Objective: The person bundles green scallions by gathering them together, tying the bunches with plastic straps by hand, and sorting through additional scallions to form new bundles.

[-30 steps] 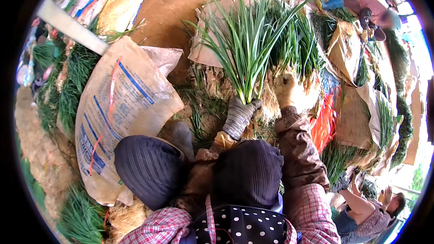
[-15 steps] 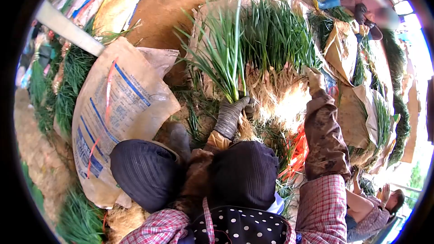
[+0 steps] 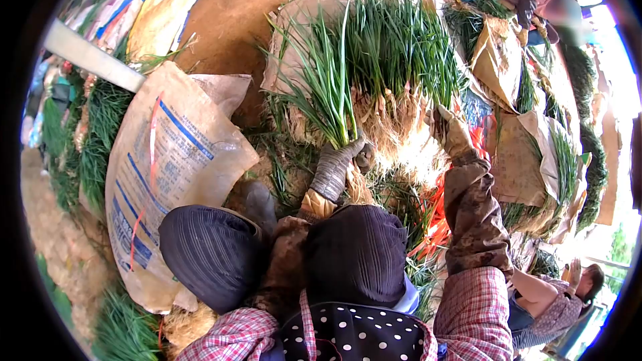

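My left hand (image 3: 338, 164), in a grey glove, is closed round the lower stems of a bunch of long green plants (image 3: 328, 87), whose pale roots hang below the fist. Beyond it a row of green plants (image 3: 394, 40) lies on a pale sack (image 3: 284, 60), with the roots (image 3: 401, 124) toward me. My right hand (image 3: 455, 135), in a tan glove, is at the right end of that row, its fingers bent at the roots; whether they grip any is hard to tell.
A large printed sack (image 3: 180, 154) lies left of my knees. Red-orange strips (image 3: 435, 220) lie near my right forearm. Wrapped plant bundles (image 3: 518, 160) are on the right. One person (image 3: 528, 0) bends at upper right; another (image 3: 552, 301) sits at lower right.
My right hand has moved slightly down and left along the roots, its fingers now bent there. My left hand still holds the bunch. The whole view has shifted a little.
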`<state>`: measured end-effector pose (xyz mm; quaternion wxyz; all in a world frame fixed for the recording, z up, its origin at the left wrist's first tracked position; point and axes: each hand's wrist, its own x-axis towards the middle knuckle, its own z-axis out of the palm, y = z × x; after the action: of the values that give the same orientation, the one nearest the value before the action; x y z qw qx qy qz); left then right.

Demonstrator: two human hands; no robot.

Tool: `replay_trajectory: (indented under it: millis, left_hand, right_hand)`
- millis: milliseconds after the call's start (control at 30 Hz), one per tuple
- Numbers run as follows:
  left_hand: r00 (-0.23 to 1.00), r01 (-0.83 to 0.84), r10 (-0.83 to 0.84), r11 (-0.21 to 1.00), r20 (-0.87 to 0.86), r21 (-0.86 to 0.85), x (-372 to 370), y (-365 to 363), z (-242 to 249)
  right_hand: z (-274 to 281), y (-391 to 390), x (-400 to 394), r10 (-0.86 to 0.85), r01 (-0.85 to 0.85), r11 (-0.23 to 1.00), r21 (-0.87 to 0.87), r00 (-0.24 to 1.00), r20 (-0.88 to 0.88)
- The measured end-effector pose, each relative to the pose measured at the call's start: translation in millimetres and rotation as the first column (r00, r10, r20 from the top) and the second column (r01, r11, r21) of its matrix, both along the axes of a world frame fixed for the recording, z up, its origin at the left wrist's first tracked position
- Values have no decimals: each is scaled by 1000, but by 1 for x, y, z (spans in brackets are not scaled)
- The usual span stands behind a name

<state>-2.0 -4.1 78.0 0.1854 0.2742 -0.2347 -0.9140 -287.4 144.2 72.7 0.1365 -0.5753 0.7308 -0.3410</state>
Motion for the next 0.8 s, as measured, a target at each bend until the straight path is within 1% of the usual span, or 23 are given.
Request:
replay_trajectory:
  millis: [33, 67, 100, 133, 167, 200, 233, 267, 300, 333, 400, 433, 500, 533, 567, 633, 667, 700, 767, 800]
  left_hand:
    - [1000, -11, 11, 1000, -9, -8, -1, 1, -4]
    - [1000, -3, 4, 999, 27, -35, -1, 1, -10]
    - [998, 7, -3, 998, 62, -61, -2, 1, -16]
    - [995, 17, -8, 996, 98, -87, -2, 1, -16]
    - [996, 12, -7, 999, 93, -49, -3, 2, -14]
    - [996, 7, -6, 1000, 87, -11, -2, 1, -5]
    - [997, 2, -4, 1000, 82, 27, -3, 1, 1]
    - [992, 20, -23, 999, 124, 25, -3, 1, 0]
    - [985, 36, -40, 999, 167, 24, -4, 0, -2]
    - [976, 51, -55, 998, 209, 24, -4, -1, -4]
    - [987, 17, -20, 1000, 159, 19, -3, -1, -11]
    - [991, 0, -3, 1000, 134, 20, -3, -1, -15]
    - [987, 32, -30, 999, 156, -9, -1, -4, -29]
    - [985, 51, -46, 998, 166, -22, -1, -5, -31]
    - [985, 37, -32, 999, 168, -22, -1, -3, -31]
    - [986, 7, -2, 1000, 169, -28, -1, -4, -24]
    - [985, 8, -4, 1000, 171, -23, -1, -4, -21]
    - [985, 10, -6, 1000, 174, -18, -1, -4, -18]
    - [984, 8, -5, 1000, 181, -11, -2, -5, -14]
    - [980, 23, -13, 998, 200, -50, -2, -5, -32]
  right_hand:
    - [-5, 0, -4, -85, 77, 995, 66, 988, 125]
    - [-10, 1, -8, -182, 154, 979, 132, 953, 241]
    - [-3, -5, -2, -313, 251, 949, 190, 810, 496]
    - [7, -14, 6, -350, 281, 935, 215, 642, 682]
    - [17, -23, 14, -375, 329, 912, 245, 431, 821]
    - [30, -37, 22, -315, 340, 915, 218, 263, 912]
    - [20, -42, 7, -350, 366, 894, 260, 206, 914]
    - [10, -47, -7, -381, 392, 869, 300, 146, 913]
    - [15, -58, -9, -409, 418, 843, 340, 85, 908]
    - [20, -58, -4, -330, 436, 863, 254, 104, 938]
    - [33, -64, 0, -433, 494, 838, 232, 344, 833]
    - [75, -78, 34, -450, 614, 774, 155, 360, 818]
    - [101, -68, 42, -437, 613, 790, -13, 579, 689]
    - [96, -65, 24, -282, 611, 767, -196, 596, 752]
    - [88, -53, 17, -88, 508, 791, -340, 645, 759]
    - [93, -48, 27, -209, 651, 735, -192, 486, 848]
    - [78, -43, 18, -253, 661, 740, -123, 443, 860]
    - [52, -35, -6, -440, 728, 681, 77, 323, 838]
    - [29, -31, -9, -439, 602, 790, 112, 428, 790]
    - [34, -43, -1, -621, 636, 728, 258, 450, 642]
